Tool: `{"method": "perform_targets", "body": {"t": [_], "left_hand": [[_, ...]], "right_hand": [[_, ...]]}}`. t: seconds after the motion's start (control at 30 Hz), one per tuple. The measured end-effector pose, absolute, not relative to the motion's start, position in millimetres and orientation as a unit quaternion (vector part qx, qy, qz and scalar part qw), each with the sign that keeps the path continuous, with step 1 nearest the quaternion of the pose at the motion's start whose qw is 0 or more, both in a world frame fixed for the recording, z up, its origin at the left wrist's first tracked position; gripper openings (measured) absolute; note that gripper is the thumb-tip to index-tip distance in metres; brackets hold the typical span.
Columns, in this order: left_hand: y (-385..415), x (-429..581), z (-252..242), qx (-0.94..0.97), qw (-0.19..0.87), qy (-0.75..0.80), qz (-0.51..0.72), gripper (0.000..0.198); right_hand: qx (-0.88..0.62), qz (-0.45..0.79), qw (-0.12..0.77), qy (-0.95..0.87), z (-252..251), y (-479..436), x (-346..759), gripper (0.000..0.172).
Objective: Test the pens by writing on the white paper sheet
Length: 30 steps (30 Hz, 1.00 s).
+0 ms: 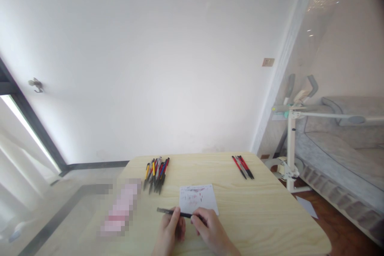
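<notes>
Both of my hands hold one dark pen [186, 215] level above the near edge of a white paper [199, 198]. The paper lies on the table and carries reddish and dark scribbles. My left hand [171, 226] pinches the pen near its middle, and the grey end sticks out to the left. On the other end my right hand [208, 226] has its fingers closed, hiding that tip. A pile of pens [156, 174] with yellow, red, blue and grey barrels lies at the back left. Several red and grey pens [243, 167] lie side by side at the back right.
The light wooden table [255, 216] stands against a white wall [180, 68]. A blurred pink item [121, 210] lies at its left side. Beyond the right edge are a white exercise machine [291, 144] and a grey sofa [336, 148].
</notes>
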<state>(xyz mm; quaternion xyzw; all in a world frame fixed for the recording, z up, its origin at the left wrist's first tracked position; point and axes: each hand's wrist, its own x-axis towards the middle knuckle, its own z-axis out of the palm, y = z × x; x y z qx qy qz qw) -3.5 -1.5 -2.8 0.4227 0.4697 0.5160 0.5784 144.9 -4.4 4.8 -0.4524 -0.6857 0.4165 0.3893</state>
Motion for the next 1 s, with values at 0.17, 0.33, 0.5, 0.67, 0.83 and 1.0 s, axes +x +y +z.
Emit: {"method": "perform_targets", "body": {"t": [0.17, 0.33, 0.5, 0.67, 0.83, 1.0], "left_hand": [[-0.7, -4.1, -4.3, 0.434, 0.569, 0.479, 0.509, 0.05], [-0.8, -4.2, -3.7, 0.452, 0.552, 0.489, 0.502, 0.054], [-1.2, -4.2, -1.2, 0.456, 0.545, 0.502, 0.494, 0.057], [-1.0, -4.6, -1.6, 0.461, 0.541, 0.504, 0.491, 0.058], [-0.5, -4.6, -2.5, 0.464, 0.534, 0.504, 0.495, 0.058], [-0.4, -6.1, -6.5, 0.469, 0.535, 0.503, 0.491, 0.058]], "right_hand": [[-0.456, 0.406, 0.39, -0.69, 6.7, -4.7, 145.0, 0.031], [-0.458, 0.403, 0.388, -0.691, 6.1, -4.3, 145.2, 0.032], [-0.457, 0.393, 0.392, -0.695, 7.5, -4.1, 144.8, 0.031], [-0.454, 0.395, 0.393, -0.695, 8.0, -4.3, 145.4, 0.028], [-0.454, 0.399, 0.393, -0.693, 7.2, -3.9, 145.9, 0.026], [-0.448, 0.401, 0.398, -0.694, 8.2, -4.0, 145.7, 0.025]]}}
